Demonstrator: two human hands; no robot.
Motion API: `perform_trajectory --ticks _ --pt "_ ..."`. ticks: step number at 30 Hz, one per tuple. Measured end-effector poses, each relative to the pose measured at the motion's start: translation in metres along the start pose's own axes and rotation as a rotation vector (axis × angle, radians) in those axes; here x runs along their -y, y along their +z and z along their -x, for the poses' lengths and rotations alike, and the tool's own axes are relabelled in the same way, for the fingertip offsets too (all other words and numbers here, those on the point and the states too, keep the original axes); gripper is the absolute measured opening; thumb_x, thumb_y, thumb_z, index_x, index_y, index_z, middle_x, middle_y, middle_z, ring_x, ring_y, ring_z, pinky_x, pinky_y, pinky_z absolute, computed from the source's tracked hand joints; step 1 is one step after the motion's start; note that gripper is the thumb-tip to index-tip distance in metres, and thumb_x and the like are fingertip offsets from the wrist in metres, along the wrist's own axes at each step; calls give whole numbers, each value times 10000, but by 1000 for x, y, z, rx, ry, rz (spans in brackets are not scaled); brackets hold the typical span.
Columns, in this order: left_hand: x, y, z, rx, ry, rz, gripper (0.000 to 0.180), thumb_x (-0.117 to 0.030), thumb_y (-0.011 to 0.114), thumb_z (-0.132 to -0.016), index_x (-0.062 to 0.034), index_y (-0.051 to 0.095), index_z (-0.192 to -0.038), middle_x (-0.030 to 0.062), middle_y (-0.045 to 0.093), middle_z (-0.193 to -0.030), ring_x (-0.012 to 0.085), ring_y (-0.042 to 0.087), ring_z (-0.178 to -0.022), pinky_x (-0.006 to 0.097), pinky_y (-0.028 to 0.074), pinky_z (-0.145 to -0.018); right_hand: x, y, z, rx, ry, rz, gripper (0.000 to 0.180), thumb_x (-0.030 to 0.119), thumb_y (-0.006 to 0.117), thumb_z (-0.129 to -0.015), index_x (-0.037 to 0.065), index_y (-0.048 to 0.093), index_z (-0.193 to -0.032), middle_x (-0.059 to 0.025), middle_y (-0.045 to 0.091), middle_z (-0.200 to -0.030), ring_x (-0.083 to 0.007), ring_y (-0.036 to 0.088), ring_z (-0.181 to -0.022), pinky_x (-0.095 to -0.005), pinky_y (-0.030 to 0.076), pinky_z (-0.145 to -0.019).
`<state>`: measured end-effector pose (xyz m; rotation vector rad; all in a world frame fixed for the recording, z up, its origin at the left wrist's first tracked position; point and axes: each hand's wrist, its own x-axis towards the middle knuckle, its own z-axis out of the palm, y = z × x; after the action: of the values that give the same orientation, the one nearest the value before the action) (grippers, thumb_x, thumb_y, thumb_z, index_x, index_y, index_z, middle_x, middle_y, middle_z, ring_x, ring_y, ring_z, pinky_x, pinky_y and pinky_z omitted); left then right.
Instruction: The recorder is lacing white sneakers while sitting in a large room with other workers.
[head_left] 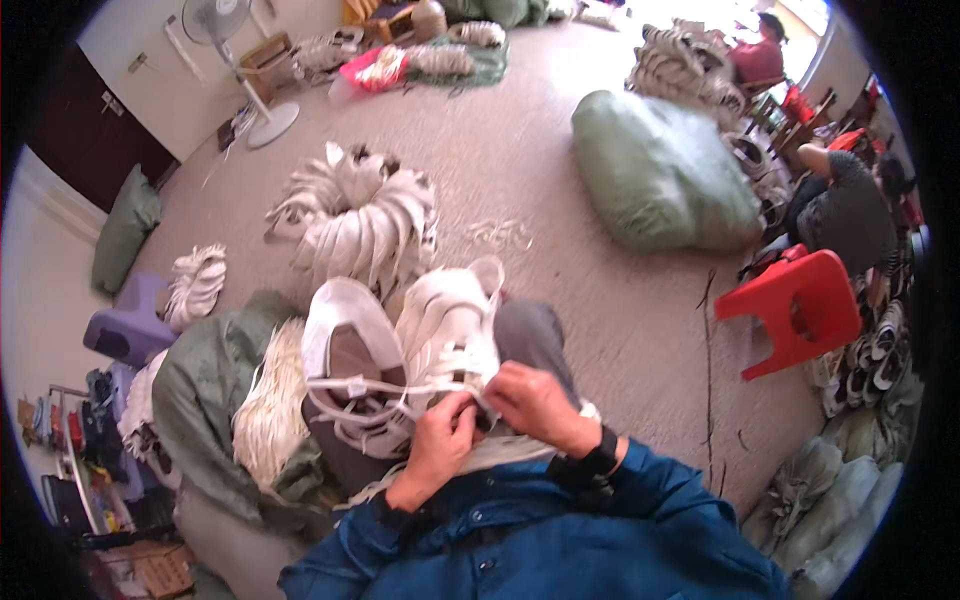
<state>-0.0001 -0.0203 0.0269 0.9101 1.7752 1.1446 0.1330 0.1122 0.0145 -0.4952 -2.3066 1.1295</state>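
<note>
A white shoe upper point(450, 310) rests on my lap, its toe end facing away from me. My left hand point(440, 445) is closed at its near edge, thumb and fingers pinched together on the upper. Just right of it, my right hand point(535, 400) has its fingers pressed together by the lacing holes, on what looks like a white shoelace; the tip is hidden. A stretch of shoelace point(370, 386) runs left across a second white shoe upper point(350, 320), which lies beside the first with its grey inside showing. More white laces point(510, 447) lie across my lap.
A thick bundle of cream laces point(270, 410) lies on green sacking point(200, 385) at my left. Ahead are a ring of stacked uppers point(365, 225) and loose laces point(500, 235). A large green sack point(660, 175), a red stool point(800, 310) and a seated person point(850, 215) are right.
</note>
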Motion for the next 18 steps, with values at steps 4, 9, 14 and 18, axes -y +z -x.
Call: perform_trajectory --ticks 4,9,14,18 --pt "9 0 1 29 -25 43 206 -98 530 -1016 21 637 -1145 81 706 -872 138 686 -656 263 533 -532 -5 -12 5 76 -62 -60 69 25 686 -852 -8 694 -912 -153 644 -866 -316 653 -801 -375 530 -698" --pt "15 1 -2 -29 58 -30 174 -99 592 -961 -6 679 -1078 120 715 -786 176 695 -601 307 530 -561 -8 0 17 31 323 -233 106 65 672 -880 -2 669 -962 -150 677 -863 -199 672 -798 -328 532 -705" --pt "7 -4 -5 13 105 -52 173 -100 597 -957 -3 692 -1066 123 720 -799 185 686 -567 309 522 -545 -6 6 18 17 386 -330 129 97 678 -901 -9 653 -971 -143 678 -847 -191 661 -776 -327 527 -695" --pt "4 -7 -12 52 133 -95 198 -100 595 -972 32 684 -1088 95 719 -831 158 697 -597 276 522 -539 -2 3 20 -72 211 -155 118 95 654 -921 1 620 -984 -160 642 -882 -307 661 -815 -368 529 -713"
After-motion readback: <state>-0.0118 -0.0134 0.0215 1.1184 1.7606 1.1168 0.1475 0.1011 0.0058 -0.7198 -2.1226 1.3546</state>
